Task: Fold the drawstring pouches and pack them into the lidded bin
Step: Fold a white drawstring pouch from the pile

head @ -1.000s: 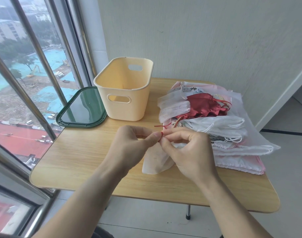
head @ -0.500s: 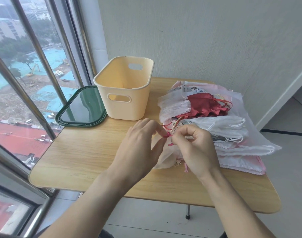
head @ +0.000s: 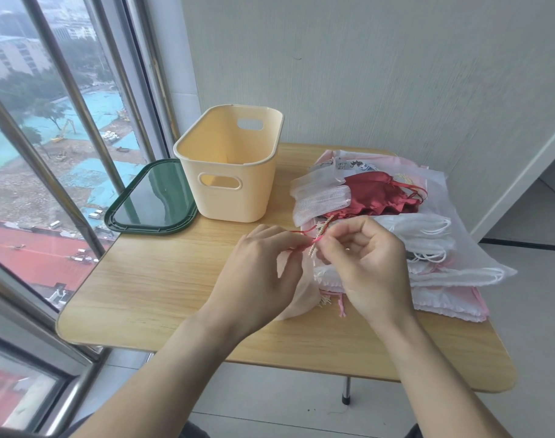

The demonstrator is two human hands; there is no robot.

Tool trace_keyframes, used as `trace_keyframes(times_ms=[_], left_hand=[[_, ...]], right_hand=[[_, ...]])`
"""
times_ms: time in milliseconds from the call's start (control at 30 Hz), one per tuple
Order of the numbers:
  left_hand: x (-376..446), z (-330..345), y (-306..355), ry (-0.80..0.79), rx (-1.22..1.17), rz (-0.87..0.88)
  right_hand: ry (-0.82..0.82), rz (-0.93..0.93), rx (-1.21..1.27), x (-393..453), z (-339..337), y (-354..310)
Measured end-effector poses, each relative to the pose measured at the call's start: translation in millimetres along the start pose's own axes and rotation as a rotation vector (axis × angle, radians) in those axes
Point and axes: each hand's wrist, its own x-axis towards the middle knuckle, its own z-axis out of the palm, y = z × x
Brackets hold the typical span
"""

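A pale sheer pouch lies on the wooden table under both hands, mostly hidden by them. My left hand pinches its thin red drawstring. My right hand pinches a pink and beige cord beside it. To the right rests a stack of pouches, white, pink and sheer, with a dark red satin pouch on top. The cream bin stands open and looks empty behind my left hand. Its dark green lid lies flat to the bin's left.
A window with metal bars runs along the table's left side, and a wall stands behind. The table's front edge is close to my forearms. Bare tabletop shows left of my hands, in front of the lid.
The pouch has been gathered up closer under my hands. My right hand rose and moved right, and now holds a pink and beige cord; the left hand's fingers curled onto the red string.
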Motion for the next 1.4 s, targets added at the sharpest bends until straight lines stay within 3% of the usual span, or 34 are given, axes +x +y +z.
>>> trace_keyframes(times_ms=[300, 367, 533, 667, 767, 833, 967, 1067, 1167, 1267, 1400], left_hand=[[0, -4, 6, -0.070, -0.075, -0.041], [1, -4, 5, -0.081, -0.084, -0.053], [7, -10, 3, 0.034, -0.273, -0.274], [10, -25, 2, -0.130, -0.421, -0.434], [17, -36, 1, -0.170, -0.097, -0.413], [30, -47, 0, -0.111, -0.085, -0.443], [78, -77, 4, 0.173, -0.214, -0.461], [126, -94, 8, 0.339, -0.104, -0.366], [172, -93, -3, 0.422, 0.108, -0.265], [201, -75, -35, 0.355, 0.390, -0.247], [211, -45, -73, 0.067, 0.717, -0.228]], right_hand=[[0.050, -0.086, 0.333, -1, 2, -4], [0.005, -0.098, 0.290, -1, 3, -2], [-0.336, 0.067, -0.053, 3, -2, 15], [-0.289, 0.041, -0.153, -2, 5, 21], [-0.291, 0.069, -0.084, -5, 17, 23], [-0.239, -0.001, -0.122, -4, 20, 25], [-0.052, -0.096, -0.144, -1, 16, 31], [0.097, -0.161, -0.188, -2, 13, 27], [0.118, -0.188, -0.141, 0, 13, 21], [0.129, -0.215, -0.181, 3, 12, 25], [0.129, -0.206, -0.217, 5, 11, 38]])
